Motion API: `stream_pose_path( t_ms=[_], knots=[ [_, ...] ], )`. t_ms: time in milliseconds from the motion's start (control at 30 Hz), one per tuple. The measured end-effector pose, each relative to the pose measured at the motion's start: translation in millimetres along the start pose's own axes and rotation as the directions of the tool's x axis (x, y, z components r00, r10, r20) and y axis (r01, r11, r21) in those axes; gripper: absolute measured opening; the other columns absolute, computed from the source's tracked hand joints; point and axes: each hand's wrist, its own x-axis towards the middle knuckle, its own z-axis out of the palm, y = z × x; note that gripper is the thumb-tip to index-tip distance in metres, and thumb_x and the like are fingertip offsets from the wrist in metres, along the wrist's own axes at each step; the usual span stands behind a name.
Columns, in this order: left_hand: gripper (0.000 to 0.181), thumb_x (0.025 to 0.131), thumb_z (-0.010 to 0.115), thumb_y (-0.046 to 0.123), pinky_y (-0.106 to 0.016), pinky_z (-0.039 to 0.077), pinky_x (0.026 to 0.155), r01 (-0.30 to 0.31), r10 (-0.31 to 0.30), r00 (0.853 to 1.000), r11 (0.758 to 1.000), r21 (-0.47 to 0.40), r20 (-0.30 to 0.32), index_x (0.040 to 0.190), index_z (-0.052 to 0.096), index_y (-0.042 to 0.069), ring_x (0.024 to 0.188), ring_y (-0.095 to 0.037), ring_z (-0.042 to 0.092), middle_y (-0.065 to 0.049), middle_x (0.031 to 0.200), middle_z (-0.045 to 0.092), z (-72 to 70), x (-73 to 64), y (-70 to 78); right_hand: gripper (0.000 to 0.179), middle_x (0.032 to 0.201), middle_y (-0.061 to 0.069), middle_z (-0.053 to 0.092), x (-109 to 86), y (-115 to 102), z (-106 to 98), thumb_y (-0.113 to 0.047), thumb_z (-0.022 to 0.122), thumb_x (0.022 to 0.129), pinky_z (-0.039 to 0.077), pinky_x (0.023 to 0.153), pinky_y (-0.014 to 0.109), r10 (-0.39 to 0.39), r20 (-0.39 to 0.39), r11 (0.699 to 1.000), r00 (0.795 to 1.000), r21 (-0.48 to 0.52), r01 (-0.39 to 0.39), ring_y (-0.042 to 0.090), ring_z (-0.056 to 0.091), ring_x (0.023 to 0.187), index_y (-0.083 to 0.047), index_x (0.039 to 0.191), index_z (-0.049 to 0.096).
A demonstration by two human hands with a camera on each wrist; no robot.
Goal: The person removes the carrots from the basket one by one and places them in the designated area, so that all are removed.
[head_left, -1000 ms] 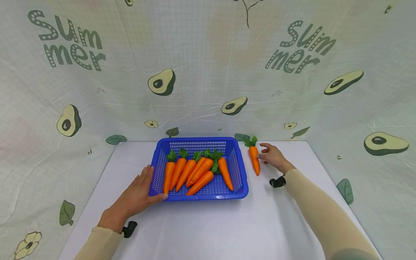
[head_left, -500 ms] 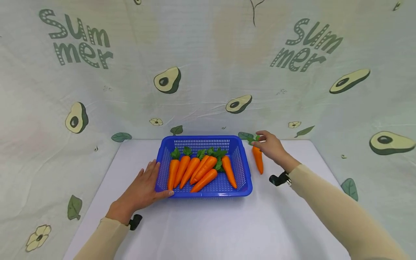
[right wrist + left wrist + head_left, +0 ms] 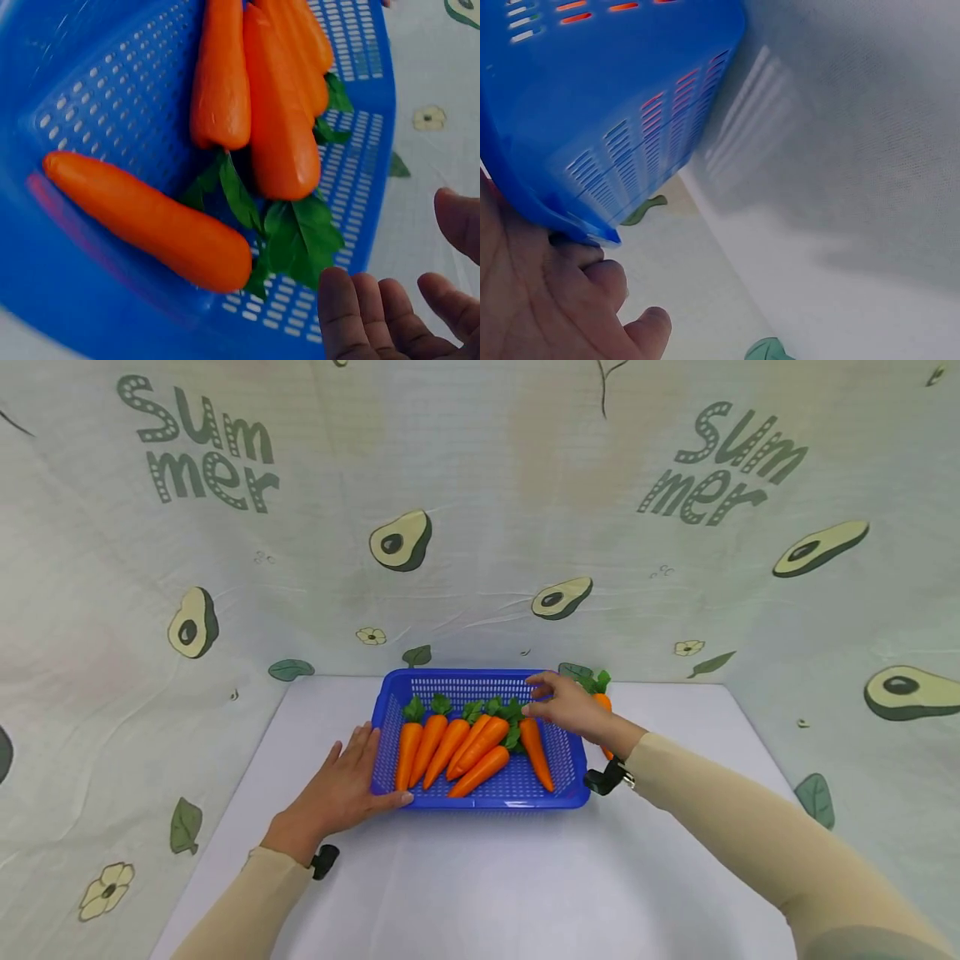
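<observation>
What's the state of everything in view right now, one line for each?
Blue basket: upright on the table.
Seven carrots: lying inside the basket, some overlapping.
Loose carrot: outside the basket, to its right, partly hidden.
Left grip: touching the basket, thumb on its front rim.
Right grip: holding nothing, above the basket's right side.
Printed backdrop: hanging, creased in places.

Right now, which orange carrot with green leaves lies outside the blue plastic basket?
The orange carrot on the white table, right of the basket, partly hidden behind the right hand; the other carrots lie inside the basket.
</observation>
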Motion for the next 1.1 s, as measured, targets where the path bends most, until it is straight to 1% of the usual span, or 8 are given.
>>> stream_pose_path(
  t_ms=[100, 200, 333, 533, 667, 867, 1000, 1100],
  knots=[
    [0.131, 0.084, 0.061, 0.085, -0.065, 0.014, 0.129, 0.002, -0.002, 1.0, 1.0, -0.002, 0.0, 0.165, 0.015, -0.007, 0.16, -0.048, 0.018, -0.03, 0.173, 0.015, 1.4, 0.4, -1.0, 0.062, 0.148, 0.03, 0.055, 6.6, -2.9, 10.4, -0.017, 0.072, 0.1, 0.059, 0.101, 0.047, -0.021, 0.052, 0.999, 0.998, -0.024, 0.023, 0.038, 0.065, 0.122, -0.003, 0.155, 0.047],
    [0.131, 0.084, 0.06, 0.086, -0.065, 0.015, 0.129, -0.003, 0.003, 1.0, 1.0, -0.001, -0.001, 0.165, 0.015, -0.007, 0.16, -0.048, 0.018, -0.029, 0.173, 0.015, 1.1, 1.7, -1.8, 0.061, 0.146, 0.029, 0.056, 12.7, -5.3, 18.4, -0.013, 0.072, 0.099, 0.059, 0.102, 0.048, -0.021, 0.101, 0.999, 0.995, -0.035, 0.025, 0.036, 0.066, 0.12, -0.004, 0.155, 0.048],
    [0.132, 0.084, 0.061, 0.086, -0.064, 0.015, 0.129, 0.003, -0.003, 1.0, 1.0, -0.007, 0.003, 0.166, 0.014, -0.007, 0.161, -0.047, 0.017, -0.029, 0.174, 0.014, 0.7, 2.0, -4.1, 0.059, 0.145, 0.031, 0.057, 16.8, -11.0, 27.6, -0.01, 0.072, 0.099, 0.059, 0.1, 0.053, 0.022, 0.145, 1.0, 0.989, -0.014, -0.02, 0.037, 0.068, 0.116, -0.002, 0.153, 0.049],
    [0.134, 0.082, 0.062, 0.086, -0.061, 0.013, 0.131, 0.021, -0.02, 1.0, 0.998, -0.053, 0.022, 0.167, 0.011, -0.005, 0.162, -0.046, 0.014, -0.026, 0.175, 0.01, 3.3, 0.6, -5.3, 0.063, 0.145, 0.028, 0.057, 17.8, -9.6, 36.3, -0.003, 0.072, 0.097, 0.059, 0.102, 0.052, 0.118, 0.202, 0.993, 0.972, -0.009, -0.119, 0.034, 0.068, 0.116, -0.002, 0.155, 0.047],
    [0.134, 0.082, 0.063, 0.086, -0.06, 0.012, 0.131, 0.02, -0.018, 1.0, 0.997, -0.075, 0.021, 0.167, 0.012, -0.003, 0.163, -0.044, 0.013, -0.025, 0.176, 0.01, 4.5, -0.7, -4.8, 0.063, 0.14, 0.027, 0.059, 19.9, -4.8, 37.7, 0.0, 0.074, 0.095, 0.06, 0.1, 0.05, 0.151, 0.207, 0.988, 0.967, -0.053, -0.143, 0.031, 0.067, 0.111, -0.001, 0.153, 0.049],
    [0.134, 0.081, 0.063, 0.086, -0.059, 0.013, 0.131, 0.019, -0.018, 1.0, 0.998, -0.058, 0.013, 0.167, 0.013, -0.003, 0.162, -0.044, 0.016, -0.025, 0.176, 0.012, 4.6, -1.7, -2.0, 0.063, 0.127, 0.02, 0.063, 27.2, 0.3, 39.6, -0.001, 0.076, 0.093, 0.06, 0.083, 0.041, 0.18, 0.209, 0.979, 0.961, -0.131, -0.155, 0.028, 0.06, 0.095, -0.002, 0.151, 0.052],
    [0.134, 0.082, 0.063, 0.086, -0.059, 0.014, 0.131, 0.026, -0.025, 1.0, 0.998, -0.062, 0.015, 0.167, 0.012, -0.003, 0.162, -0.044, 0.016, -0.025, 0.176, 0.01, 3.2, -1.5, -1.6, 0.063, 0.124, 0.018, 0.064, 36.4, 0.4, 45.8, 0.0, 0.076, 0.092, 0.059, 0.084, 0.042, 0.162, 0.218, 0.982, 0.962, -0.135, -0.135, 0.027, 0.061, 0.093, -0.003, 0.151, 0.053],
    [0.133, 0.083, 0.064, 0.085, -0.059, 0.015, 0.131, 0.027, -0.026, 0.999, 0.997, -0.075, 0.019, 0.167, 0.012, -0.004, 0.162, -0.044, 0.015, -0.025, 0.176, 0.009, 2.6, -2.0, -1.1, 0.065, 0.13, 0.02, 0.065, 42.8, -2.5, 51.8, 0.002, 0.075, 0.09, 0.06, 0.087, 0.041, 0.13, 0.222, 0.987, 0.966, -0.124, -0.104, 0.027, 0.063, 0.1, -0.003, 0.151, 0.053]
  ],
)
